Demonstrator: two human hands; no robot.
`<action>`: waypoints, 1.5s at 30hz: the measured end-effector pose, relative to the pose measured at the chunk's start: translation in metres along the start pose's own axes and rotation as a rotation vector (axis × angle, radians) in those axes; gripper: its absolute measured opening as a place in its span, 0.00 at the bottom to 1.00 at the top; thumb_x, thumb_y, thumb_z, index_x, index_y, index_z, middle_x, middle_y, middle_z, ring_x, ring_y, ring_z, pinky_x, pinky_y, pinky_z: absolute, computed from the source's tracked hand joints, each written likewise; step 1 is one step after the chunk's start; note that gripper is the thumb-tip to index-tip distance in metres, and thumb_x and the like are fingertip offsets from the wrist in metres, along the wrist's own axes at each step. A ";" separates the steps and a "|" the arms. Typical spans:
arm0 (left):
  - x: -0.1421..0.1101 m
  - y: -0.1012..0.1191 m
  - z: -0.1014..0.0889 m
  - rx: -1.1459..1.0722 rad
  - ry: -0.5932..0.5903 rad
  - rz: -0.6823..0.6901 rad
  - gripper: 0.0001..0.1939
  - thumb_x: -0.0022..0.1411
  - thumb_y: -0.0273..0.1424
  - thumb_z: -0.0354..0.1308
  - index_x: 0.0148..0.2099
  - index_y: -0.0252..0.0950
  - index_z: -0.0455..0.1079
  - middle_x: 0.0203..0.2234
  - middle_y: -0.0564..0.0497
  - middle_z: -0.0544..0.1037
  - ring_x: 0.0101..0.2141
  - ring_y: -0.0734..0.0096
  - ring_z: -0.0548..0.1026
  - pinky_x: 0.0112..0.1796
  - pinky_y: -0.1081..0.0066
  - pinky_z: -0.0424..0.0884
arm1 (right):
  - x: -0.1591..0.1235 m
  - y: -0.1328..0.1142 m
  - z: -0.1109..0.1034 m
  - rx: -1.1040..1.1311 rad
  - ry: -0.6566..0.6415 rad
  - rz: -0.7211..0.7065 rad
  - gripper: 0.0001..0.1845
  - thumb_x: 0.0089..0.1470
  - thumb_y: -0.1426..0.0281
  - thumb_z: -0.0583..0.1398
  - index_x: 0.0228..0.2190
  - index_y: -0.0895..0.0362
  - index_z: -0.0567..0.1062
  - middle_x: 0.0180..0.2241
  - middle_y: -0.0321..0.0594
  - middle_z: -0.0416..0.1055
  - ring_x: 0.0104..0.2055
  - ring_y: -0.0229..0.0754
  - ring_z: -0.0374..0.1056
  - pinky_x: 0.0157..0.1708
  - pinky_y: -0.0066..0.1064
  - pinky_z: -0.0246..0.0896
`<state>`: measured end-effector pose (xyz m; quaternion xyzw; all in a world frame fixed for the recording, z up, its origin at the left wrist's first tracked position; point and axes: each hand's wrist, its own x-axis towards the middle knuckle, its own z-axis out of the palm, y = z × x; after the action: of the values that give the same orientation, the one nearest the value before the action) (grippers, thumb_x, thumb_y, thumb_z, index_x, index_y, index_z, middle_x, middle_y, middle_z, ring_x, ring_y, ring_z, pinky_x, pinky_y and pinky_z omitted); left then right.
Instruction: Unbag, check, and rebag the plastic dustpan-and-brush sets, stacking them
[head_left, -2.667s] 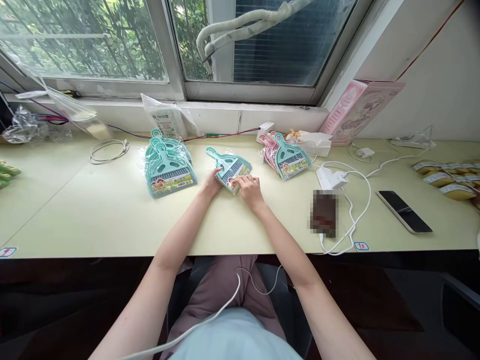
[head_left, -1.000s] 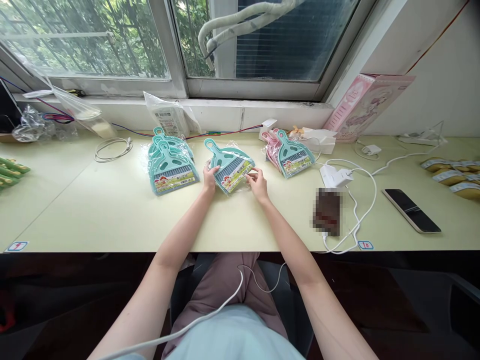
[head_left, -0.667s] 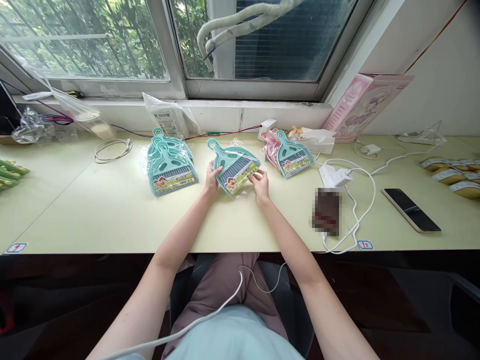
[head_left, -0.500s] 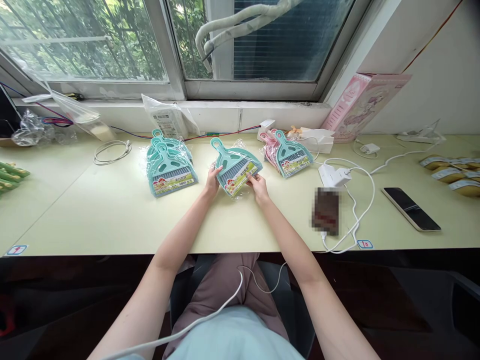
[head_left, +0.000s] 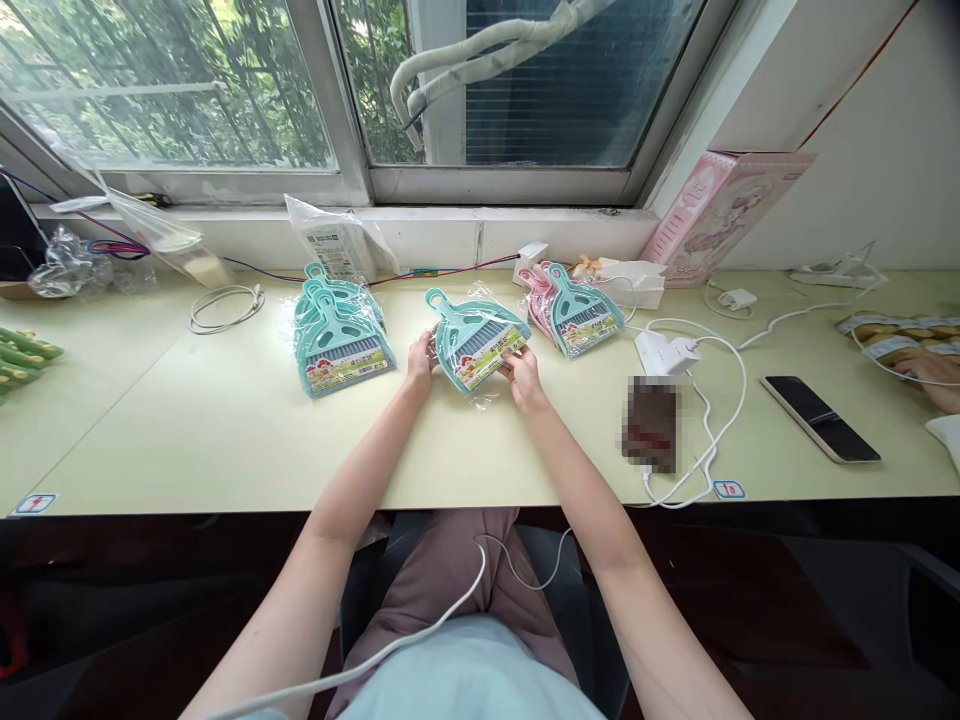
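Note:
A teal mini dustpan-and-brush set (head_left: 472, 340) in a clear plastic bag sits at the middle of the pale table (head_left: 225, 430). My left hand (head_left: 418, 362) grips its left edge. My right hand (head_left: 520, 368) pinches the bag at its lower right corner. A stack of the same teal bagged sets (head_left: 337, 335) lies just to the left. Another pile with a teal set on pink ones (head_left: 574, 312) lies to the right.
Right of my hands lie a white charger with looping cable (head_left: 667, 352), a dark blurred object (head_left: 649, 424) and a black phone (head_left: 819, 418). Another person's hand (head_left: 934, 372) rests by yellow packets (head_left: 892, 335) at the far right. A coiled cable (head_left: 221, 305) and plastic bags (head_left: 337, 240) sit near the window sill.
The bagged set has turned in my hands and shifted slightly right since 2.7 s ago; my right hand moved to its lower right corner. Another person's hand appeared at the far right.

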<state>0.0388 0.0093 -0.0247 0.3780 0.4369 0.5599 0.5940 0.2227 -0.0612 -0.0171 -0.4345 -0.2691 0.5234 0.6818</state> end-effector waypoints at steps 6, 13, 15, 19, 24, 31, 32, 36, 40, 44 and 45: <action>0.001 0.031 -0.023 0.075 -0.088 0.218 0.30 0.66 0.50 0.45 0.62 0.40 0.66 0.57 0.45 0.73 0.53 0.60 0.74 0.47 0.64 0.72 | 0.005 -0.018 -0.017 -0.213 -0.060 0.031 0.21 0.42 0.69 0.67 0.40 0.54 0.71 0.32 0.36 0.76 0.33 0.41 0.74 0.35 0.34 0.72; -0.007 0.036 -0.034 0.435 -0.413 0.030 0.30 0.54 0.52 0.62 0.51 0.36 0.76 0.43 0.43 0.81 0.40 0.61 0.79 0.41 0.65 0.74 | 0.004 -0.021 -0.018 -0.341 -0.257 0.083 0.24 0.39 0.68 0.69 0.41 0.56 0.74 0.32 0.37 0.78 0.35 0.44 0.75 0.39 0.36 0.71; -0.009 0.032 -0.032 0.427 -0.399 0.029 0.27 0.52 0.51 0.64 0.46 0.35 0.77 0.38 0.44 0.81 0.34 0.66 0.78 0.38 0.66 0.74 | 0.003 -0.020 -0.018 -0.330 -0.255 0.087 0.25 0.38 0.69 0.70 0.42 0.55 0.73 0.32 0.36 0.79 0.35 0.43 0.75 0.39 0.35 0.71; -0.006 0.027 -0.031 0.367 -0.324 0.018 0.24 0.49 0.49 0.67 0.40 0.35 0.77 0.36 0.45 0.81 0.29 0.71 0.77 0.34 0.70 0.74 | 0.003 -0.020 -0.018 -0.311 -0.259 0.117 0.28 0.37 0.71 0.71 0.43 0.55 0.71 0.32 0.36 0.79 0.32 0.42 0.75 0.36 0.35 0.73; -0.005 0.029 -0.035 0.322 -0.282 0.026 0.21 0.48 0.47 0.69 0.35 0.35 0.74 0.33 0.44 0.81 0.28 0.70 0.78 0.31 0.71 0.73 | 0.007 -0.021 -0.021 -0.274 -0.233 0.073 0.31 0.34 0.72 0.73 0.43 0.56 0.72 0.30 0.35 0.79 0.31 0.42 0.75 0.35 0.35 0.73; -0.009 0.036 -0.035 0.327 -0.246 0.049 0.21 0.47 0.47 0.70 0.34 0.35 0.73 0.31 0.44 0.81 0.29 0.66 0.79 0.30 0.70 0.71 | 0.013 -0.030 -0.029 -0.171 -0.123 0.038 0.29 0.30 0.74 0.74 0.39 0.57 0.74 0.29 0.36 0.79 0.33 0.44 0.76 0.39 0.39 0.73; -0.008 0.036 -0.035 0.325 -0.232 0.058 0.22 0.47 0.47 0.70 0.34 0.35 0.73 0.31 0.45 0.81 0.28 0.66 0.79 0.31 0.70 0.72 | 0.014 -0.031 -0.030 -0.153 -0.104 0.031 0.29 0.30 0.74 0.74 0.38 0.56 0.74 0.29 0.36 0.79 0.33 0.44 0.76 0.39 0.40 0.73; -0.004 0.034 -0.035 0.281 -0.219 0.097 0.23 0.49 0.49 0.68 0.37 0.35 0.73 0.33 0.46 0.80 0.29 0.68 0.79 0.34 0.69 0.74 | 0.013 -0.034 -0.028 -0.084 -0.046 -0.024 0.27 0.30 0.75 0.74 0.37 0.56 0.74 0.30 0.35 0.79 0.35 0.45 0.76 0.40 0.40 0.74; -0.009 0.034 -0.029 0.178 -0.320 -0.043 0.32 0.52 0.56 0.63 0.50 0.38 0.71 0.43 0.41 0.79 0.33 0.63 0.81 0.31 0.67 0.76 | 0.011 -0.033 -0.024 -0.009 0.021 -0.089 0.27 0.33 0.76 0.71 0.39 0.56 0.74 0.31 0.36 0.79 0.40 0.47 0.76 0.44 0.41 0.73; -0.020 0.032 -0.021 0.321 -0.517 -0.150 0.26 0.47 0.46 0.71 0.42 0.32 0.75 0.35 0.39 0.81 0.30 0.61 0.80 0.30 0.66 0.76 | 0.012 -0.030 -0.025 -0.002 0.137 -0.127 0.26 0.39 0.75 0.68 0.44 0.56 0.73 0.36 0.38 0.79 0.43 0.46 0.76 0.45 0.41 0.74; -0.021 0.031 -0.020 0.355 -0.525 -0.137 0.23 0.45 0.43 0.73 0.39 0.32 0.76 0.32 0.40 0.81 0.29 0.62 0.79 0.30 0.67 0.76 | 0.013 -0.030 -0.026 -0.010 0.149 -0.126 0.27 0.39 0.75 0.68 0.44 0.56 0.73 0.36 0.38 0.79 0.43 0.46 0.76 0.45 0.41 0.74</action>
<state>0.0097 -0.0094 -0.0001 0.5771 0.3840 0.3169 0.6474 0.2623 -0.0590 -0.0046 -0.4579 -0.2468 0.4443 0.7293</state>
